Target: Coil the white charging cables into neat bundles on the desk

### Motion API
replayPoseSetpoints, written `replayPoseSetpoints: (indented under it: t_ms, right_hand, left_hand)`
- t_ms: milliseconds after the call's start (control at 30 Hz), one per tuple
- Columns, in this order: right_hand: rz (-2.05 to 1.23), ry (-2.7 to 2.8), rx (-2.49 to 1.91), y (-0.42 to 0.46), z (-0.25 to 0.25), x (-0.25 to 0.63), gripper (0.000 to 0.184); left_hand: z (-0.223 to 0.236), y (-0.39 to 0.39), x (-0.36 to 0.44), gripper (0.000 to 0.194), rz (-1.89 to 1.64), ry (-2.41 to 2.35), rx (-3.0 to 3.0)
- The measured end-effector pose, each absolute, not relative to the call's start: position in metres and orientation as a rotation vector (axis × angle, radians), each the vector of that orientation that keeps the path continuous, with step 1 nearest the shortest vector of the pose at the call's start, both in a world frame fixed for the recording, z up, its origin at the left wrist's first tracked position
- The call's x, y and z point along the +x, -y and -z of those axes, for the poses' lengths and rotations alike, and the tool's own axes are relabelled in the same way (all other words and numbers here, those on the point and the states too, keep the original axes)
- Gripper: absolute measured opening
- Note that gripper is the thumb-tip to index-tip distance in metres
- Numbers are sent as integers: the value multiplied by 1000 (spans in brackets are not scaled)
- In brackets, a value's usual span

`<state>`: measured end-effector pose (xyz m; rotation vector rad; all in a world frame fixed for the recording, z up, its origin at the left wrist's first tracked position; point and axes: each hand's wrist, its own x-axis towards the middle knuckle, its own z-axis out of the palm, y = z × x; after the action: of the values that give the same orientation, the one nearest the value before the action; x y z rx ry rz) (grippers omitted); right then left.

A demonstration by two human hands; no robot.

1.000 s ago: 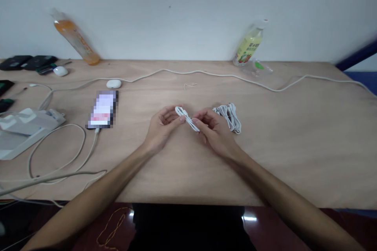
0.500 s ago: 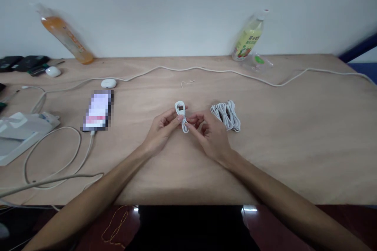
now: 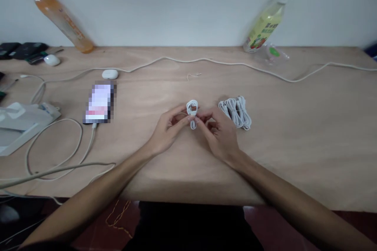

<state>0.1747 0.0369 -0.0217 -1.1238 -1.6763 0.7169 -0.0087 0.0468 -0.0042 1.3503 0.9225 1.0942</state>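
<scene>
Between my two hands, just above the middle of the table, is a small coiled white cable (image 3: 192, 106), bunched at its middle, with a brownish-orange end showing in its upper loop. My left hand (image 3: 169, 127) pinches the coil from the left with thumb and fingers. From the right, my right hand (image 3: 219, 133) grips it at the bunched middle, fingertips close to those of the left. Whether a tie lies under the fingertips is hidden. Beside the right hand lie several coiled white cables (image 3: 235, 111) in a row.
A phone (image 3: 100, 102) with a charging cable and a white earbud case (image 3: 110, 74) lie left. An orange bottle (image 3: 64, 23) and a yellow-green bottle (image 3: 265, 27) lean at the wall. A long white cord (image 3: 206, 60) crosses the back, behind a short wire piece (image 3: 193, 75).
The camera view has shifted a little. Both hands still hold the coiled cable, which has turned slightly and stands more upright, its end now catching orange light.
</scene>
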Motion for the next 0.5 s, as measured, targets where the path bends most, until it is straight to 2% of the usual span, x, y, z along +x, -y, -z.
replayPoseSetpoints:
  t_ms: [333, 500]
  right_hand:
    - [-862, 1579, -1170, -37, 22, 174, 8]
    - [-993, 1474, -1186, -38, 23, 174, 7]
  left_hand:
    - [13, -46, -12, 19, -1162, -955, 1445]
    - [18, -46, -14, 21, -1206, -982, 1556]
